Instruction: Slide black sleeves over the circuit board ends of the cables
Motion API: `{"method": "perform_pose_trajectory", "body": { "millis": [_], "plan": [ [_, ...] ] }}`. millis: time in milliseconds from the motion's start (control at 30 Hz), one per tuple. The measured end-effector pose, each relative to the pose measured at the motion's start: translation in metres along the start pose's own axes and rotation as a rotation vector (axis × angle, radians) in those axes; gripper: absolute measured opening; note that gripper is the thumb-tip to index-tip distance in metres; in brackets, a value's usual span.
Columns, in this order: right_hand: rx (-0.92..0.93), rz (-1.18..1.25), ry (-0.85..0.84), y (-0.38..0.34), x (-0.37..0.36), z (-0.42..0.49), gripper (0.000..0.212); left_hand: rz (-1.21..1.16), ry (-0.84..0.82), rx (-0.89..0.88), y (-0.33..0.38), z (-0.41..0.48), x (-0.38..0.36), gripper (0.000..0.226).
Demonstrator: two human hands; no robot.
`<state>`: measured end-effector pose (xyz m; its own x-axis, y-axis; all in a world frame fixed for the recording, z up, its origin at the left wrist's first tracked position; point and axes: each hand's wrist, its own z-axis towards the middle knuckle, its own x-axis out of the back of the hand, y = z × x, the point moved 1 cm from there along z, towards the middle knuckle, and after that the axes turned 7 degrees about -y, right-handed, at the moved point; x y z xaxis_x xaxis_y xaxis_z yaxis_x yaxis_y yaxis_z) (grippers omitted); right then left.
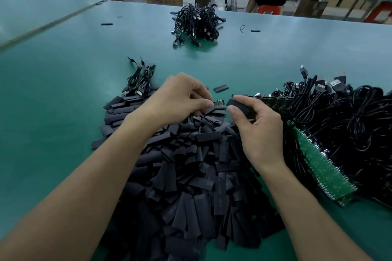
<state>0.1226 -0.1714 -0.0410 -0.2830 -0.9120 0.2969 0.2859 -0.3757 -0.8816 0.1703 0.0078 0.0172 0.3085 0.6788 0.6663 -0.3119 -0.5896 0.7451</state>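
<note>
We pinch a small circuit board (217, 103) in our left hand (178, 99), its end poking out past the thumb. Our right hand (257, 127) grips a flat matte black sleeve (238, 105) just beside it, above the heap of limp sleeves (191, 176) on the smooth green table (63, 91).

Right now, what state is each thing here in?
Left hand: pinching a small circuit board.
Right hand: holding a black sleeve, not yet on the board.
Sleeve pile: loose.
Cable pile: unsleeved, boards bare.
Far bundle: heaped.
</note>
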Motion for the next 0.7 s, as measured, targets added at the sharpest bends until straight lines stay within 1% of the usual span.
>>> {"method": "perform_pose_trajectory", "body": {
  "millis": [267, 400, 467, 600, 700],
  "plan": [
    [0.032, 0.014, 0.007, 0.0013, 0.0003, -0.0005, 0.021, -0.034, -0.021, -0.008, 0.0, -0.0008, 0.0, 0.007],
    [0.012, 0.032, -0.003, 0.0026, 0.0003, -0.0003, 0.03, -0.055, -0.028, -0.007, -0.0004, -0.0009, 0.0005, 0.007],
    [0.007, 0.039, -0.01, 0.0024, 0.0003, -0.0008, 0.03, -0.061, -0.022, -0.005, -0.001, -0.0011, 0.0008, 0.007],
    [0.014, 0.04, -0.017, -0.0004, 0.002, -0.0014, 0.024, -0.066, 0.029, 0.0, -0.002, -0.0014, 0.0017, 0.005],
    [0.02, 0.019, -0.066, -0.0047, 0.0008, -0.0038, 0.015, -0.073, 0.097, -0.004, -0.0024, -0.0013, 0.0044, 0.004]
  ]
}}
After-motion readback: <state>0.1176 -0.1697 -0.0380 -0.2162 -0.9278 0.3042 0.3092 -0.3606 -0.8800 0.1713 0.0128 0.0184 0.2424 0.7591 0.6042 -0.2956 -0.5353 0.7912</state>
